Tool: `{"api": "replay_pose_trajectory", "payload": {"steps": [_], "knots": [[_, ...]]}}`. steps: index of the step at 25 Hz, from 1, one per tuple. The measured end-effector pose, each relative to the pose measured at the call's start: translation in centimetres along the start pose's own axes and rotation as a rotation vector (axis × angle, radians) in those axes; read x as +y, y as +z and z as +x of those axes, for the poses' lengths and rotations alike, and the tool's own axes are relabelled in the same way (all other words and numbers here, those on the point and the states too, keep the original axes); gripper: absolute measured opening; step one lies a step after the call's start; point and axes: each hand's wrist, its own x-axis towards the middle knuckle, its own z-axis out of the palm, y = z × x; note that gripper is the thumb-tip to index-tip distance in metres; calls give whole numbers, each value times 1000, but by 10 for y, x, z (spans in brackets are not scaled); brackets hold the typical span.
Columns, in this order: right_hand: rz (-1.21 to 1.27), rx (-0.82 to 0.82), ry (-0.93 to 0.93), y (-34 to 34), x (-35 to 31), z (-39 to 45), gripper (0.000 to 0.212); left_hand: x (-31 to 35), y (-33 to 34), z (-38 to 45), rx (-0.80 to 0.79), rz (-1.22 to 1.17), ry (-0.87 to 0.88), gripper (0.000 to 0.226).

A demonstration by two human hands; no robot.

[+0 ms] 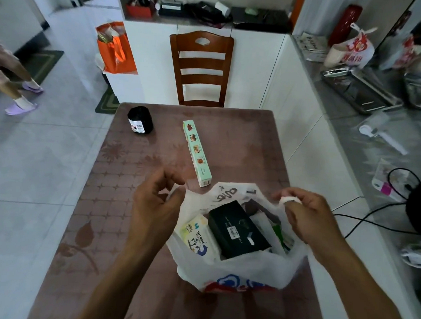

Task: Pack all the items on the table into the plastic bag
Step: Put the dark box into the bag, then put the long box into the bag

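- Head view: the plastic bag (236, 269) sits on the tabletop (106, 203) between the two hands, its mouth held wide and facing up toward the camera.
- Inside the bag, a black box (237, 229) lies tilted, its long axis running from the far left down to the near right, leaning on the other contents.
- Just left of it, nearer the left hand, a white wipes pack (197, 238) with blue cartoon print stands on edge against the bag's left wall.
- To the right of the black box, toward the right hand, white and green packaging shows; what it is cannot be told.
- The left hand (154, 205) is at the bag's left rim, fingers loosely curled and thumb forward; the rim lies against the thumb side, but whether it pinches the plastic cannot be told.
- The right hand (306, 211) pinches the bag's right handle (289, 199), bunched white between thumb and curled fingers, lifting that side.
- Both forearms reach in from the near edge, angled inward toward the bag.
- Beyond the hands, a long mint-green box (197, 152) lies flat on the tabletop, its long axis running away from the person, its near end just beyond the bag's far rim.
- Far beyond the left hand, a black roll (140, 120) stands near the tabletop's far left corner, well apart from the green box.
- A wooden chair (201, 67) stands past the far edge.
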Motion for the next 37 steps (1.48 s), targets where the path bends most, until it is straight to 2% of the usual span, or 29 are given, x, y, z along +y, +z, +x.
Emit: {"api": "replay_pose_trajectory", "payload": {"steps": [2, 4, 7, 9, 10, 12, 13, 15, 17, 20, 21, 24, 26, 27, 29, 31, 35, 37], "knots": [[61, 26, -71, -7, -18, -1, 28, 3, -5, -2, 14, -71, 19, 18], [61, 40, 2, -7, -19, -3, 26, -4, -6, -5, -35, -63, -14, 18], [-298, -53, 114, -6, -11, -5, 13, -18, -10, -3, -122, -13, -51, 17], [-554, -80, 24, -6, -19, -3, 33, -20, -16, 6, -137, -10, -45, 4], [-612, -33, -73, -4, -29, 1, 42, -21, -17, 12, -114, -18, -64, 10], [-572, 83, -261, 8, -56, 13, 45, -30, -16, 30, -41, -69, -176, 26], [-533, 81, -319, 18, -65, 26, 43, -41, -12, 42, -13, -48, -239, 29], [-509, -43, -337, 50, -77, 59, 39, -81, 0, 71, -31, 161, -312, 27], [-487, -220, -252, 88, -77, 100, 36, -135, 14, 92, -180, 381, -362, 31], [-556, -435, -82, 131, -64, 155, 33, -212, 48, 98, -616, 667, -423, 67], [-578, -465, -55, 142, -61, 173, 32, -229, 57, 99, -690, 742, -420, 74], [-595, -472, -15, 167, -49, 218, 22, -253, 69, 118, -756, 834, -421, 107], [-610, -476, 37, 182, -35, 242, 29, -254, 71, 130, -846, 919, -445, 131], [-628, -470, 57, 192, -26, 255, 37, -258, 73, 131, -865, 936, -441, 135], [-636, -476, 114, 211, -11, 277, 57, -258, 77, 133, -879, 987, -431, 137], [-613, -508, 144, 234, 0, 290, 66, -256, 78, 131, -884, 1031, -422, 137], [-676, -455, 155, 257, 9, 294, 61, -263, 79, 132, -840, 1066, -383, 137], [-493, -441, 251, 250, 10, 288, 57, -263, 80, 130, -842, 1078, -363, 137]]}}
